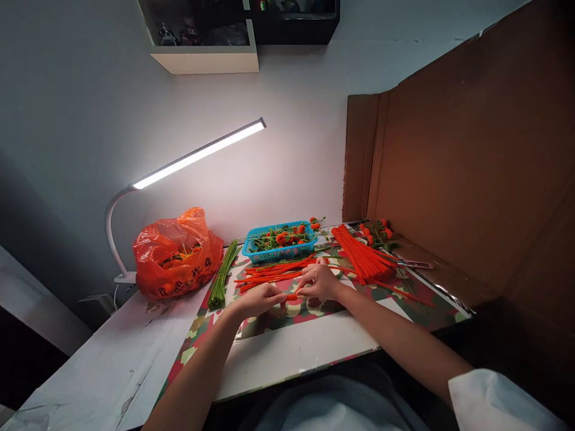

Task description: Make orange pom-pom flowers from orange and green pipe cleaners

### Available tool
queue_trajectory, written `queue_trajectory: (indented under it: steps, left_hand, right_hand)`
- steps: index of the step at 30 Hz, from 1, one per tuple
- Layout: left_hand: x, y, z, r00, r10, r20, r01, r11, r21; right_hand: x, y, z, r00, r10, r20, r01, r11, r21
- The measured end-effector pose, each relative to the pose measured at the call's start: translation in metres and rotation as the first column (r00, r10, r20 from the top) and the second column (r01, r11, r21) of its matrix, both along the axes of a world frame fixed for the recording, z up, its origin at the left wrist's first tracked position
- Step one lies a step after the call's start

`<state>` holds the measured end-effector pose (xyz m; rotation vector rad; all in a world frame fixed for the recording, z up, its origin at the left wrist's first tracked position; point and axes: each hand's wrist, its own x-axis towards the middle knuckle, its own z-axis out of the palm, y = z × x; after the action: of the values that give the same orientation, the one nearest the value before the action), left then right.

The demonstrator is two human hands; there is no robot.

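Between my two hands is a short, thick orange-red piece of pipe cleaner [291, 297], low over the patterned mat. My left hand [263, 299] pinches its left end between thumb and fingers. At the other end, the fingertips of my right hand [320, 280] are closed on it. Just beyond my hands lies a loose spread of orange-red pipe cleaners [269, 272]. A thicker bundle of the same pipe cleaners [362, 254] fans out to the right. Green pipe cleaners [222, 278] lie bundled to the left.
A blue basket [256, 257] with orange flowers and green stems stands at the back. Left of it is an orange plastic bag [175, 263] beside a lit clip lamp [200, 154]. More orange flowers [375, 232] and scissors [417, 264] lie at right, near a cardboard wall [471, 161].
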<state>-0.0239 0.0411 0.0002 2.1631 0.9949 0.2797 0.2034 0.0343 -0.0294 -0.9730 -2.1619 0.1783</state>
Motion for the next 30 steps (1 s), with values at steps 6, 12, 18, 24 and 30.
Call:
queue_trajectory:
  steps: [6,12,18,24,30]
  left_hand:
    - [0.005,0.0,-0.001,0.997,0.068,0.029,-0.07,0.991,0.11]
    - [0.011,0.002,-0.007,0.989,0.129,0.07,-0.14,0.97,0.196]
    - [0.017,0.002,-0.009,0.973,0.207,0.1,-0.226,0.941,0.253]
    - [0.026,-0.004,-0.01,0.957,0.263,0.124,-0.288,0.914,0.285]
    - [0.037,-0.006,-0.017,0.927,0.342,0.153,-0.372,0.89,0.264]
  right_hand:
    - [-0.001,0.003,-0.002,0.992,-0.123,-0.032,0.125,0.991,0.055]
    - [-0.003,0.003,-0.002,0.974,-0.22,-0.055,0.225,0.969,0.105]
    - [-0.004,0.003,-0.001,0.955,-0.291,-0.047,0.295,0.939,0.176]
    - [-0.004,0.001,0.001,0.939,-0.344,-0.022,0.338,0.906,0.255]
    - [-0.005,0.002,0.001,0.923,-0.384,-0.03,0.374,0.877,0.302]
